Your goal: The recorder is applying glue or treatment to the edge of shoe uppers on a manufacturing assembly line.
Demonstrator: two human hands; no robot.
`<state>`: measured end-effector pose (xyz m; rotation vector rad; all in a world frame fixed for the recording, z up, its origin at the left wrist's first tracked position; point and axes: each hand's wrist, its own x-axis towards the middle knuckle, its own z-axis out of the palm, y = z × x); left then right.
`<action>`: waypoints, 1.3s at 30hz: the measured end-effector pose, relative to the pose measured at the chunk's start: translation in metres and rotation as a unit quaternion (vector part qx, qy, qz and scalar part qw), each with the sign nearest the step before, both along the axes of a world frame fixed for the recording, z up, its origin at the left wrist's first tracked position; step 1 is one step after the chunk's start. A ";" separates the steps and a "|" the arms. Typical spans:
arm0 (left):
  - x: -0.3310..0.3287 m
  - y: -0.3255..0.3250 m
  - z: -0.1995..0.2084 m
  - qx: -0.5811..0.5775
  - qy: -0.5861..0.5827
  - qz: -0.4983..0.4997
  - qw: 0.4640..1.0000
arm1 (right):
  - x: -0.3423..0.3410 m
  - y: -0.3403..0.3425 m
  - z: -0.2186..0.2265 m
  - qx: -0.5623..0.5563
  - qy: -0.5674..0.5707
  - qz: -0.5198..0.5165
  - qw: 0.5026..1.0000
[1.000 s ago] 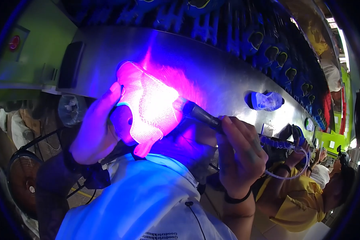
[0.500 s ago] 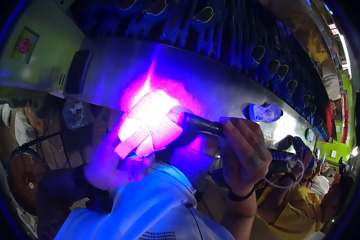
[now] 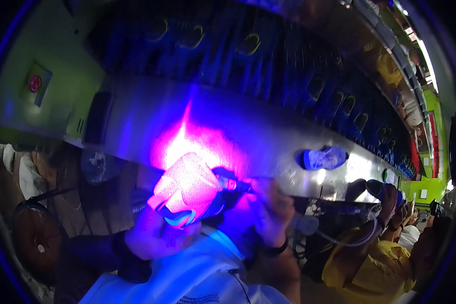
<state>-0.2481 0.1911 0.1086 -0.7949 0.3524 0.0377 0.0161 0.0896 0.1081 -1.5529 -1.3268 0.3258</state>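
My left hand (image 3: 159, 235) is wrapped from below around a shoe upper (image 3: 185, 185), washed out in white and magenta by strong violet light. A blue band curves along its lower edge. In my right hand (image 3: 273, 210), a short black-handled tool (image 3: 240, 186) is pinched between the fingers and points left at the upper's right side. Its head sits close against the upper; glare and blur hide whether they touch. Both hands are held in front of my white shirt, at the near edge of the metal bench (image 3: 268, 137).
A shoe sole (image 3: 324, 158) lies on the bench to the right. Dark rows of shoes (image 3: 248, 44) line the far side. At left stand a green machine panel with a red button (image 3: 34, 83) and a round fan (image 3: 38, 243). A co-worker in yellow (image 3: 370, 263) works at right.
The shoe upper has been tipped and lowered, showing more of its blue edge. My right hand has moved left and down with the tool. The whole view has shifted slightly.
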 end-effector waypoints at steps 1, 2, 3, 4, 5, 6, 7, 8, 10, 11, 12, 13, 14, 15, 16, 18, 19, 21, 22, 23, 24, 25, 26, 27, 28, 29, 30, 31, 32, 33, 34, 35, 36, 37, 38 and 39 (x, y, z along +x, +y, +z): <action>0.006 0.001 -0.001 0.014 -0.007 -0.005 1.000 | 0.001 -0.002 -0.004 -0.031 0.081 -0.009 0.996; 0.010 0.005 -0.006 0.035 -0.004 -0.009 0.999 | 0.005 -0.005 -0.011 -0.063 0.078 -0.013 0.995; 0.008 0.006 -0.007 0.059 0.006 -0.010 0.998 | 0.006 -0.004 -0.014 -0.092 0.083 -0.013 0.992; 0.006 0.004 -0.030 0.195 -0.073 0.030 0.978 | 0.010 0.003 -0.014 -0.072 0.088 -0.028 0.993; 0.008 0.022 -0.028 0.210 -0.076 0.003 0.975 | 0.013 0.008 -0.014 -0.080 0.137 0.013 0.987; 0.016 0.043 -0.026 0.311 -0.027 -0.026 0.950 | 0.019 0.013 -0.013 -0.086 0.180 0.052 0.979; 0.025 0.064 -0.023 0.411 0.016 -0.051 0.910 | 0.026 0.015 -0.017 -0.066 0.180 0.025 0.981; 0.033 0.078 -0.019 0.505 0.062 -0.066 0.858 | 0.032 0.017 -0.027 -0.095 0.204 -0.013 0.974; 0.105 0.126 -0.015 0.583 -0.069 0.011 0.809 | 0.045 0.010 -0.039 -0.135 0.326 -0.081 0.932; 0.134 0.146 -0.016 0.600 0.059 -0.053 0.796 | 0.053 0.003 -0.049 -0.099 0.280 -0.147 0.944; 0.159 0.177 -0.025 0.588 0.070 -0.060 0.804 | 0.054 0.004 -0.054 -0.054 0.345 -0.174 0.921; 0.213 0.172 0.001 0.743 0.145 -0.002 0.654 | 0.057 0.000 -0.060 -0.015 0.401 -0.212 0.891; 0.252 0.175 0.008 0.781 0.193 0.016 0.594 | 0.058 -0.003 -0.063 -0.012 0.403 -0.214 0.890; 0.283 0.193 0.007 0.871 0.196 -0.031 0.450 | 0.059 -0.006 -0.064 -0.001 0.397 -0.235 0.887; 0.311 0.213 0.000 0.933 0.195 -0.073 0.292 | 0.060 -0.006 -0.062 0.010 0.390 -0.252 0.886; 0.359 0.243 -0.019 0.963 0.264 -0.043 0.000 | 0.054 0.005 -0.049 -0.002 0.373 -0.243 0.895; 0.372 0.235 -0.027 0.965 0.257 -0.049 -0.035 | 0.051 0.008 -0.045 -0.013 0.356 -0.246 0.901; 0.395 0.215 -0.046 0.949 0.259 -0.076 -0.162 | 0.048 0.008 -0.052 -0.031 0.336 -0.239 0.911; 0.403 0.217 -0.050 0.944 0.261 -0.110 -0.171 | 0.050 0.008 -0.054 -0.049 0.315 -0.236 0.918; 0.411 0.225 -0.052 0.936 0.264 -0.143 -0.182 | 0.056 0.010 -0.054 -0.051 0.315 -0.232 0.919; 0.426 0.230 -0.032 0.940 0.252 -0.149 -0.177 | 0.059 0.005 -0.053 -0.056 0.304 -0.242 0.920; 0.440 0.242 0.004 0.928 0.212 -0.274 -0.140 | 0.056 0.000 -0.052 -0.060 0.295 -0.250 0.920; 0.444 0.254 0.023 0.897 0.176 -0.391 -0.101 | 0.056 -0.001 -0.057 -0.033 0.280 -0.263 0.923; 0.426 0.284 -0.019 0.895 0.190 -0.390 -0.106 | 0.058 0.004 -0.058 -0.027 0.281 -0.250 0.926; 0.406 0.339 -0.050 0.925 0.231 -0.246 -0.175 | 0.057 0.012 -0.056 -0.023 0.276 -0.233 0.932; 0.372 0.379 -0.086 0.930 0.258 -0.100 -0.243 | 0.053 0.014 -0.051 -0.023 0.273 -0.222 0.936; 0.369 0.368 -0.088 0.931 0.255 -0.105 -0.241 | 0.052 0.005 -0.050 -0.027 0.275 -0.224 0.935; 0.369 0.350 -0.081 0.943 0.242 -0.128 -0.190 | 0.054 -0.002 -0.050 -0.045 0.286 -0.235 0.928; 0.368 0.336 -0.072 0.951 0.229 -0.150 -0.142 | 0.056 -0.002 -0.053 -0.059 0.297 -0.247 0.920; 0.360 0.307 -0.059 0.951 0.225 -0.153 -0.145 | 0.056 -0.003 -0.055 -0.058 0.302 -0.250 0.918; 0.353 0.268 -0.045 0.918 0.261 -0.227 -0.193 | 0.054 -0.005 -0.057 -0.039 0.312 -0.256 0.914; 0.348 0.249 -0.038 0.875 0.299 -0.297 -0.237 | 0.053 -0.004 -0.058 -0.021 0.321 -0.260 0.911; 0.343 0.247 -0.038 0.890 0.291 -0.261 -0.233 | 0.053 -0.006 -0.058 -0.046 0.292 -0.260 0.919; 0.346 0.255 -0.037 0.888 0.295 -0.270 -0.225 | 0.052 -0.008 -0.054 -0.057 0.294 -0.254 0.920; 0.357 0.284 -0.027 0.907 0.245 -0.324 -0.113 | 0.055 -0.005 -0.048 -0.078 0.292 -0.250 0.920; 0.376 0.316 -0.024 0.912 0.180 -0.369 0.005 | 0.057 -0.003 -0.046 -0.101 0.288 -0.254 0.918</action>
